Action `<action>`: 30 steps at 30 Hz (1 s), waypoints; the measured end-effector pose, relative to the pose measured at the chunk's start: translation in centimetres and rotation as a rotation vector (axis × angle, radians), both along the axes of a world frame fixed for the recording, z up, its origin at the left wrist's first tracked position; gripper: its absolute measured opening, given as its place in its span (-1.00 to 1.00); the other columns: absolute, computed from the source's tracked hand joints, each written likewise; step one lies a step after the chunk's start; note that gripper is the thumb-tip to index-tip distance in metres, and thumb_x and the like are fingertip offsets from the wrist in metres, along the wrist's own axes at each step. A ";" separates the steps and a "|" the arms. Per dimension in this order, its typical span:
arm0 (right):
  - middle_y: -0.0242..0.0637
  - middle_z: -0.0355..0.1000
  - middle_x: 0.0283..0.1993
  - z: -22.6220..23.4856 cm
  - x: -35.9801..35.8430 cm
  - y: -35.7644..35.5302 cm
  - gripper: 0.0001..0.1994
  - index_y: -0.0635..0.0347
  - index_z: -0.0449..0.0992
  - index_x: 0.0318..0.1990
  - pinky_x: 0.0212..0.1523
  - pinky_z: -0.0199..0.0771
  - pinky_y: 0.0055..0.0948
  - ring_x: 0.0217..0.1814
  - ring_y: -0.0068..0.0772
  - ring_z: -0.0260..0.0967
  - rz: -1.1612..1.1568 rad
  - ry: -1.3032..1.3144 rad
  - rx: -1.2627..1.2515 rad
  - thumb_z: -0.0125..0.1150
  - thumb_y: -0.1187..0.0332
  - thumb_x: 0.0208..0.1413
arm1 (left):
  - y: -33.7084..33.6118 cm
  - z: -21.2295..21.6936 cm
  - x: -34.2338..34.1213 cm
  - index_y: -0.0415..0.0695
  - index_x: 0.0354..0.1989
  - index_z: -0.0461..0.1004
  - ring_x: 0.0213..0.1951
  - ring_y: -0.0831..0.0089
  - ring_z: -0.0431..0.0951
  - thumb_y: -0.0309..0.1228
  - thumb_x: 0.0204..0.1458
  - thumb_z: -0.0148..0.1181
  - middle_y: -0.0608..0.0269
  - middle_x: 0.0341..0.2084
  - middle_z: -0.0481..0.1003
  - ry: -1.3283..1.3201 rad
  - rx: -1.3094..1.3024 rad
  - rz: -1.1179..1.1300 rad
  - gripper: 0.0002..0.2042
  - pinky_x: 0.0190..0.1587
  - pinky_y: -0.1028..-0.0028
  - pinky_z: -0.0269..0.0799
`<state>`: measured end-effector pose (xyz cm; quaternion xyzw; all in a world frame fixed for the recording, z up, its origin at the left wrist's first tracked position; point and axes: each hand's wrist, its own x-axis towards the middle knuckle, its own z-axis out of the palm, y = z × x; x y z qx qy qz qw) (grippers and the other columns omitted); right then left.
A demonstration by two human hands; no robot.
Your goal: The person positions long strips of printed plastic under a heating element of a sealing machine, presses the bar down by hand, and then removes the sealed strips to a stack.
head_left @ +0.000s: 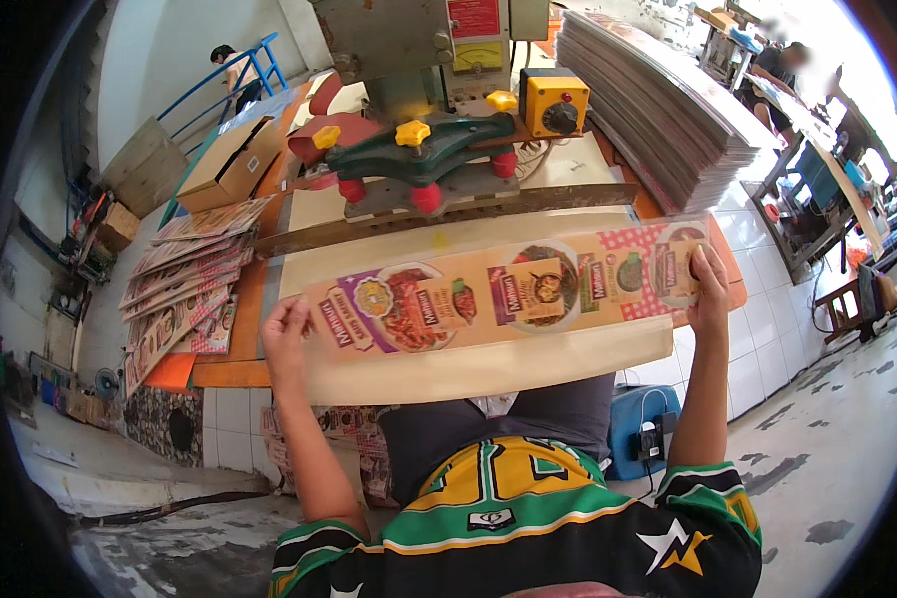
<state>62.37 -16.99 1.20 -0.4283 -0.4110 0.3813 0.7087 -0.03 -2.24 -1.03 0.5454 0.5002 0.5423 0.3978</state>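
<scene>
A long printed cardboard sheet with food pictures stretches between my hands, slightly tilted up to the right and a little blurred. My left hand pinches its left end, and my right hand grips the right end with the thumb on top. Beneath the sheet lies a cream paper covering on the worktable. Just beyond it runs the long metal bar of a press machine, which has a dark green clamp frame, yellow knobs and red feet.
Loose printed sheets are piled at the left, near an open cardboard box. A tall stack of sheets stands at the right back. A yellow control box sits beside the machine. Other people are in the background.
</scene>
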 end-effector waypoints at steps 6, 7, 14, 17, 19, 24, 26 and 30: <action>-0.16 0.56 0.11 1.6 -1.0 0.1 -0.59 0.37 0.42 0.28 0.10 0.62 -0.38 0.08 -0.46 0.58 0.204 0.021 -0.146 0.12 0.40 0.34 | -1.0 3.4 -0.1 -0.16 -0.16 0.55 -0.38 0.69 0.53 -0.28 0.38 0.20 0.43 -0.36 0.58 -0.320 0.091 0.034 -0.81 -0.28 0.60 0.46; -0.16 0.56 0.11 1.7 -0.9 0.1 -0.59 0.37 0.41 0.29 0.09 0.62 -0.38 0.07 -0.45 0.58 0.242 0.031 -0.141 0.12 0.41 0.34 | -0.8 3.3 -0.7 -0.17 -0.14 0.54 -0.35 0.68 0.55 -0.29 0.39 0.19 0.41 -0.33 0.59 -0.337 0.082 0.064 -0.81 -0.25 0.60 0.49; -0.13 0.56 0.07 4.9 -4.0 0.4 -0.43 0.37 0.41 0.30 0.05 0.63 -0.43 0.03 -0.42 0.60 0.217 -0.002 -0.190 0.11 0.37 0.09 | -1.5 3.7 -3.3 -0.20 -0.06 0.53 -0.28 0.60 0.63 -0.26 0.38 0.15 0.30 -0.25 0.62 -0.351 0.036 -0.081 -0.77 -0.20 0.55 0.58; -0.16 0.57 0.00 5.8 -5.3 0.5 -0.50 0.33 0.47 0.22 0.00 0.61 -0.49 -0.02 -0.45 0.60 0.217 -0.017 -0.161 0.11 0.29 0.13 | -1.7 4.1 -3.1 -0.20 0.00 0.51 -0.24 0.52 0.67 -0.25 0.35 0.18 0.23 -0.20 0.63 -0.388 0.007 -0.122 -0.74 -0.19 0.50 0.64; -0.19 0.58 -0.07 6.4 -5.6 0.7 -0.58 0.31 0.51 0.13 -0.05 0.60 -0.52 -0.08 -0.49 0.60 0.214 -0.041 -0.171 0.11 0.23 0.22 | -1.9 4.4 -2.8 -0.25 -0.01 0.51 -0.22 0.50 0.68 -0.25 0.32 0.18 0.20 -0.23 0.63 -0.398 0.005 -0.159 -0.70 -0.15 0.46 0.66; -0.28 0.57 -0.25 7.3 -6.4 1.5 -0.67 0.27 0.57 -0.08 -0.14 0.59 -0.56 -0.23 -0.59 0.57 0.249 -0.067 -0.203 0.09 0.14 0.40 | -2.6 4.7 -2.4 -0.24 0.00 0.51 -0.19 0.42 0.69 -0.23 0.31 0.19 0.16 -0.19 0.62 -0.449 -0.010 -0.064 -0.70 -0.10 0.44 0.67; -0.27 0.59 -0.22 6.8 -6.1 2.0 -0.71 0.28 0.58 -0.10 -0.14 0.59 -0.56 -0.21 -0.61 0.58 0.291 -0.039 -0.143 0.10 0.20 0.42 | -2.2 3.9 -3.4 -0.22 0.00 0.52 -0.18 0.43 0.68 -0.26 0.32 0.18 0.19 -0.19 0.61 -0.480 -0.021 -0.048 -0.72 -0.10 0.43 0.67; -0.28 0.60 -0.18 6.0 -5.5 2.8 -0.71 0.28 0.58 -0.10 -0.13 0.58 -0.58 -0.19 -0.63 0.57 0.358 -0.072 -0.070 0.11 0.19 0.44 | -1.6 2.7 -4.6 -0.17 -0.04 0.52 -0.18 0.51 0.64 -0.31 0.35 0.16 0.33 -0.22 0.55 -0.542 0.019 -0.050 -0.81 -0.06 0.45 0.62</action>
